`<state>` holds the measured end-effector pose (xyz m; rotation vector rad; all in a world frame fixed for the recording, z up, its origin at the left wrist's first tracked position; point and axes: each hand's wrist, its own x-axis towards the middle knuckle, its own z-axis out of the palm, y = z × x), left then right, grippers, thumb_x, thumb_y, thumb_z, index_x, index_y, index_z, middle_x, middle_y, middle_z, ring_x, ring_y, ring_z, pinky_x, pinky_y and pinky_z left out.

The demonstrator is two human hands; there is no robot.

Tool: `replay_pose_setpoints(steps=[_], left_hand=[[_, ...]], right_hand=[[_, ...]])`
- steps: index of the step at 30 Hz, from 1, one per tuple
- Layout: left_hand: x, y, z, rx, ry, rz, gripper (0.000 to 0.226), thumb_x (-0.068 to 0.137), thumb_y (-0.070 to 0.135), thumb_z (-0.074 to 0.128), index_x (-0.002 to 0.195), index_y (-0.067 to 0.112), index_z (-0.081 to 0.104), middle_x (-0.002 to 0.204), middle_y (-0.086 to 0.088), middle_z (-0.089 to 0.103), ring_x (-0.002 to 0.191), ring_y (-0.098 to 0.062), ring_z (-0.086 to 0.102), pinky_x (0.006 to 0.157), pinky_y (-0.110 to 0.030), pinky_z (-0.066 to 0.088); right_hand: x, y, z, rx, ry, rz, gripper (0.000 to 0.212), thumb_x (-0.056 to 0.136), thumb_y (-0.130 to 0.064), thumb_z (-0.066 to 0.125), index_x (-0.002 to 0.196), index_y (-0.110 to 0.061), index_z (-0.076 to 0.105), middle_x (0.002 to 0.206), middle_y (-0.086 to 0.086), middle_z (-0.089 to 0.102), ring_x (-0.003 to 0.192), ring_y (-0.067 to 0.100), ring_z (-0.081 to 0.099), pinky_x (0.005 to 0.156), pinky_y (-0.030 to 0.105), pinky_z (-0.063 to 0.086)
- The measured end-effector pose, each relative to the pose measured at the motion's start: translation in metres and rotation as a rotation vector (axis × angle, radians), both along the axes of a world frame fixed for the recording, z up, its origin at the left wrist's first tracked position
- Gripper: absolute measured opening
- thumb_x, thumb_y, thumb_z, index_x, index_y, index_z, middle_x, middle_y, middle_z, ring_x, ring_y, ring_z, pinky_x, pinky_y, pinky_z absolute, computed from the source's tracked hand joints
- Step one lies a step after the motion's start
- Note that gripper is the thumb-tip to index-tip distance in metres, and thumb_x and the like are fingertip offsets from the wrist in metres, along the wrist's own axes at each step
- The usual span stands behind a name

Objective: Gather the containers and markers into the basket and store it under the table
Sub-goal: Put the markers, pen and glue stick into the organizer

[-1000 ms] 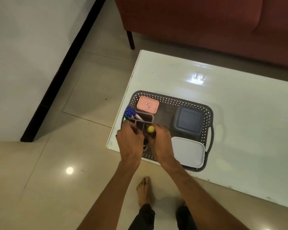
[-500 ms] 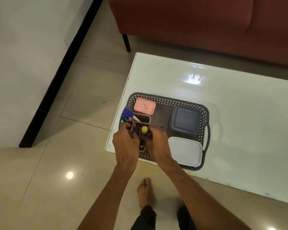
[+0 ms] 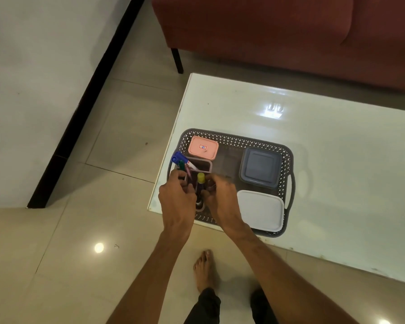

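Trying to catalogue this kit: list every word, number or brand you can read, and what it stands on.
Sticker on the pink container: red border, blue marks, too small to read.
Blue-capped marker: print on its white barrel, if any, too blurred to read.
Nothing else bears readable text.

Dim warm light is glaring on the desk (image 3: 274,111) beyond the right grip (image 3: 222,199); edges are bowing slightly.

One basket (image 3: 234,139), three lidded containers (image 3: 203,147) (image 3: 260,167) (image 3: 261,210) beyond and right of the grip, one holder (image 3: 207,165), four markers (image 3: 177,157) (image 3: 181,164) (image 3: 189,175) (image 3: 200,177) at the grip, one table (image 3: 337,160)
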<state>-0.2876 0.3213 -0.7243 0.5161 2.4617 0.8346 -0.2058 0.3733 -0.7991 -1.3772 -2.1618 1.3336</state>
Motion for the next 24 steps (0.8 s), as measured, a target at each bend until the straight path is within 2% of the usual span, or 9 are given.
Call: replay_pose_setpoints(steps=[5, 8, 13, 18, 21, 22, 24], left_hand=[[-0.003, -0.002, 0.003, 0.028, 0.004, -0.029, 0.031, 0.091, 0.008, 0.067, 0.121, 0.01, 0.062, 0.11, -0.008, 0.073, 0.099, -0.023, 0.072, 0.093, -0.045, 0.058], [-0.006, -0.007, 0.006, 0.069, -0.008, -0.073, 0.03, 0.091, 0.009, 0.067, 0.121, 0.01, 0.062, 0.109, -0.006, 0.073, 0.097, -0.02, 0.072, 0.092, -0.041, 0.059], [-0.007, -0.018, 0.013, 0.137, -0.02, -0.182, 0.032, 0.091, 0.013, 0.068, 0.122, 0.013, 0.062, 0.108, 0.004, 0.071, 0.096, -0.01, 0.069, 0.091, -0.033, 0.059], [0.003, -0.025, 0.017, 0.218, -0.046, -0.285, 0.038, 0.091, 0.017, 0.068, 0.128, 0.017, 0.059, 0.119, 0.004, 0.069, 0.105, -0.004, 0.065, 0.093, -0.021, 0.054], [0.0, -0.032, 0.022, 0.315, -0.073, -0.222, 0.036, 0.092, 0.013, 0.066, 0.128, 0.015, 0.061, 0.118, 0.008, 0.067, 0.098, 0.014, 0.063, 0.077, -0.002, 0.049], [-0.003, -0.035, 0.022, 0.354, -0.066, -0.189, 0.034, 0.092, 0.012, 0.066, 0.126, 0.013, 0.063, 0.117, 0.007, 0.068, 0.098, 0.016, 0.063, 0.073, 0.0, 0.048], [-0.013, -0.039, 0.021, 0.42, -0.028, -0.123, 0.029, 0.093, 0.013, 0.065, 0.122, 0.011, 0.064, 0.117, 0.002, 0.069, 0.105, 0.004, 0.066, 0.075, -0.003, 0.05]], right_hand=[[0.007, 0.002, 0.011, 0.006, 0.025, -0.062, 0.027, 0.089, -0.012, 0.069, 0.115, -0.011, 0.064, 0.11, 0.006, 0.069, 0.092, 0.014, 0.063, 0.085, 0.027, 0.056], [0.014, 0.004, 0.02, 0.058, -0.009, -0.097, 0.03, 0.089, -0.017, 0.069, 0.119, -0.013, 0.064, 0.113, 0.003, 0.068, 0.095, 0.012, 0.062, 0.086, 0.025, 0.053], [0.032, 0.004, 0.032, 0.096, 0.0, -0.128, 0.039, 0.09, -0.026, 0.068, 0.127, -0.019, 0.06, 0.122, -0.002, 0.065, 0.104, 0.011, 0.061, 0.089, 0.031, 0.055], [0.048, -0.005, 0.038, 0.069, 0.028, -0.122, 0.05, 0.093, -0.042, 0.061, 0.139, -0.027, 0.052, 0.139, -0.004, 0.058, 0.126, 0.013, 0.054, 0.102, 0.042, 0.051], [0.066, -0.006, 0.044, 0.037, 0.083, -0.209, 0.051, 0.092, -0.044, 0.063, 0.14, -0.031, 0.05, 0.146, -0.008, 0.051, 0.135, 0.011, 0.046, 0.109, 0.043, 0.046], [0.074, -0.005, 0.046, 0.037, 0.104, -0.256, 0.049, 0.092, -0.041, 0.064, 0.138, -0.033, 0.051, 0.145, -0.011, 0.051, 0.134, 0.01, 0.046, 0.109, 0.043, 0.045], [0.09, -0.001, 0.048, 0.063, 0.125, -0.373, 0.047, 0.092, -0.037, 0.067, 0.136, -0.034, 0.052, 0.141, -0.015, 0.051, 0.131, 0.01, 0.048, 0.108, 0.043, 0.046]])
